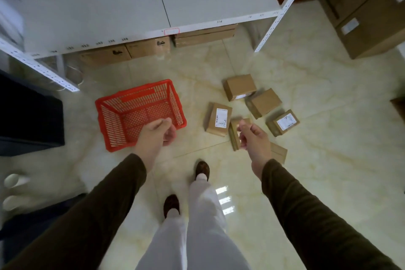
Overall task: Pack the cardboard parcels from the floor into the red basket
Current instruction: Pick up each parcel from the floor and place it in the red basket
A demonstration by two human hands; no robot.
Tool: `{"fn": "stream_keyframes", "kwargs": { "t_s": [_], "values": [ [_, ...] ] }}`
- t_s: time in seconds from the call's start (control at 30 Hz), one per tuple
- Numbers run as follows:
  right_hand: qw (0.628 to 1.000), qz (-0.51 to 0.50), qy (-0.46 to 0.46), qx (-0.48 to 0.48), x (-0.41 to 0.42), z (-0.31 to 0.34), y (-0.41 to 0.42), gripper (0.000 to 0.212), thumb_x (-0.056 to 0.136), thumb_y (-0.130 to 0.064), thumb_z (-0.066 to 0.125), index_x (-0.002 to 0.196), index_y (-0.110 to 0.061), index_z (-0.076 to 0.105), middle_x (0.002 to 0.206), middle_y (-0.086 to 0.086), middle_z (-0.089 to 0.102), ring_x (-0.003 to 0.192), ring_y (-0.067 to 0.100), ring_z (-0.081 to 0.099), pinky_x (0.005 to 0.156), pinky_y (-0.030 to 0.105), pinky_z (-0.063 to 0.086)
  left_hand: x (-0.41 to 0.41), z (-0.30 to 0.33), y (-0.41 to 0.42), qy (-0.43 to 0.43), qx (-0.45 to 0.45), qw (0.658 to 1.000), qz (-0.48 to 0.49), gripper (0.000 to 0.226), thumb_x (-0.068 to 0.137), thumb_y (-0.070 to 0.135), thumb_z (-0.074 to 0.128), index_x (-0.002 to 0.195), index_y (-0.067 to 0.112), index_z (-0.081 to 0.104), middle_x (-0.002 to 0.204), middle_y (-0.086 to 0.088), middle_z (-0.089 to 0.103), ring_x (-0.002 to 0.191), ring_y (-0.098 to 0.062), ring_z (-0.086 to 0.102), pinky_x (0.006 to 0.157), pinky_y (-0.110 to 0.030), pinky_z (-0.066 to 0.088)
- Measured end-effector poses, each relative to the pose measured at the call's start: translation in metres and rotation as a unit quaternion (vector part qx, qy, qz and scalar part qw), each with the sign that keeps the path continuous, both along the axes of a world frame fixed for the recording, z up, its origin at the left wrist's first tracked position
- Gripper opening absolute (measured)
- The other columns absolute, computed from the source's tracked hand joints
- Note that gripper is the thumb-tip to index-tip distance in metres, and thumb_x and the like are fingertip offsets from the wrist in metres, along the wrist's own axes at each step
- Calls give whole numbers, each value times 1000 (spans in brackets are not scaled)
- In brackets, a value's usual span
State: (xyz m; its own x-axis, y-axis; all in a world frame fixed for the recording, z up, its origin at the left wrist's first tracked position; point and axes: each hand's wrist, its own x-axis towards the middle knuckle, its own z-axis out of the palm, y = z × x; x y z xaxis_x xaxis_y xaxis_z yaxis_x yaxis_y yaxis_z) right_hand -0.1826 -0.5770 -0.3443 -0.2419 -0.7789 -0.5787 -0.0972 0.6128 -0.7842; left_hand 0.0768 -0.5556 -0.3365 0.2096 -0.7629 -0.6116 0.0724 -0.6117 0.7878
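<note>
At centre left of the frame, the red basket (pixel 140 114) stands on the floor (pixel 306 160) with nothing inside, its long axis running left to right with a slight tilt. The left hand (pixel 156 136) hangs over the basket's near right corner, fingers (pixel 169 137) loosely curled and holding nothing. Right of centre, the cardboard parcels (pixel 252 109) lie scattered on the floor, well apart from the basket: a labelled one (pixel 219 119) nearest it, one (pixel 240 86) at the top of the group, one (pixel 264 102) beside that, and a labelled one (pixel 283 123) farthest right. The right hand (pixel 253 138) hovers above a narrow parcel (pixel 235 133) whose long axis runs toward the viewer; its fingers are loosely curled and hold nothing. Another parcel (pixel 278 152) shows partly behind the wrist. By judgement, the right hand is nearer every parcel, and the path leftward to the basket is unobstructed. Along the top, a white shelf (pixel 131 6) covers stored boxes (pixel 131 50); large cartons (pixel 368 13) stand at upper right.
</note>
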Motion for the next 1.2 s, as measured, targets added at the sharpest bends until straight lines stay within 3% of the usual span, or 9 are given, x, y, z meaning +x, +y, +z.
{"fn": "stream_keyframes", "kwargs": {
  "t_s": [0.2,0.37,0.5,0.63,0.7,0.77,0.93,1.03,1.2],
  "values": [
    [996,-12,-6,91,-27,-82,-78,26,100,-40,60,88,-18,70,80,1,66,76,19,56,68,30,48,-39,-72,-78,17,54,998,-22,24,103,23,54,90,7,65,83,-8,69,77,-21,62,78,-35,52],
    [989,-8,-24,146,-45,-161,-125,26,102,-43,55,98,-21,68,93,3,67,87,22,59,83,37,51,-74,-157,-130,31,100,992,-68,23,104,25,53,112,8,66,109,-9,73,101,-24,68,92,-40,53],
    [985,-10,-22,171,-52,-222,-149,19,104,-39,49,94,-29,62,101,2,67,101,27,61,105,49,49,-91,-232,-155,28,110,985,-131,33,103,28,53,134,17,60,128,-3,65,118,-17,61,101,-36,48],
    [981,15,-1,191,-57,-291,-163,19,104,-30,46,89,-27,58,119,16,63,125,40,56,109,55,46,-104,-311,-182,2,136,977,-167,47,104,33,51,149,19,47,154,-5,46,139,-23,45,117,-42,33],
    [980,31,0,198,-64,-326,-167,14,104,-30,46,105,-27,60,137,14,59,134,39,51,110,52,43,-114,-347,-194,5,150,974,-167,54,105,35,49,155,18,40,160,-4,39,142,-27,41,117,-37,30],
    [977,13,-14,214,-70,-364,-169,35,105,-39,46,137,-25,54,152,7,49,143,33,45,111,48,39,-125,-384,-201,23,159,975,-154,57,106,33,48,158,15,33,162,-5,36,145,-26,37,109,-30,28],
    [971,14,-20,239,-69,-437,-180,19,103,-37,42,105,-30,59,139,3,56,120,24,50,108,47,39,-145,-464,-214,43,177,972,-146,59,107,33,46,160,15,27,163,-4,34,146,-21,35,102,-27,28],
    [969,24,-8,244,-71,-475,-190,24,100,-36,43,109,-21,59,132,6,57,122,27,51,111,49,39,-154,-503,-222,40,180,972,-144,59,107,31,45,161,17,25,165,-3,32,148,-21,33,106,-29,27],
    [965,26,-3,262,-80,-526,-200,37,108,-37,41,128,-13,59,134,8,60,100,19,55,89,37,39,-165,-551,-232,51,195,969,-144,59,107,32,45,161,24,25,163,-3,36,146,-25,38,121,-43,27]
  ]
}}
